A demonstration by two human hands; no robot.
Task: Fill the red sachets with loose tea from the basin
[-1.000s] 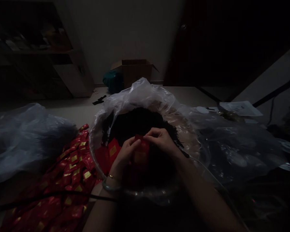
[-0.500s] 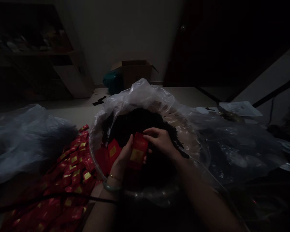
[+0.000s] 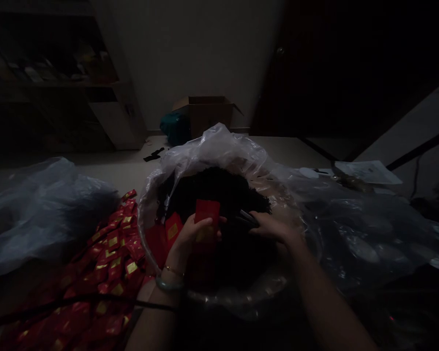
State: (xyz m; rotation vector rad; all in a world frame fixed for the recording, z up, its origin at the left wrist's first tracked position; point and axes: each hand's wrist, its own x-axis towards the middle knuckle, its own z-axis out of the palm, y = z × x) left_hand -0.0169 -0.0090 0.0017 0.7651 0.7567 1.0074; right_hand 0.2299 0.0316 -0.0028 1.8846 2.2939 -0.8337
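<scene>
My left hand [image 3: 186, 236] is closed around a small red packet [image 3: 207, 217], held upright over the basket with its thumb across the front. My right hand [image 3: 269, 226] grips a slim dark tool with a shiny metal edge [image 3: 248, 216]; its exact kind is too dark to make out. Both hands are above a heap of dark, loose, leaf-like material [image 3: 219, 183] inside a round basket lined with clear plastic [image 3: 219, 139]. More red packets [image 3: 173, 228] with gold labels lie inside the basket's left side, beside my left wrist.
Many small filled red packets [image 3: 111, 241] are piled left of the basket. Behind them sits a bulky clear plastic bag [image 3: 54, 209]. Another plastic bag [image 3: 366, 234] lies on the right. An open cardboard box [image 3: 210, 117] and a teal bag [image 3: 175, 127] stand against the wall.
My right hand has left the packet's top edge, moved right and down, and now holds the slim tool. My left hand still holds the red packet, nearly in place.
</scene>
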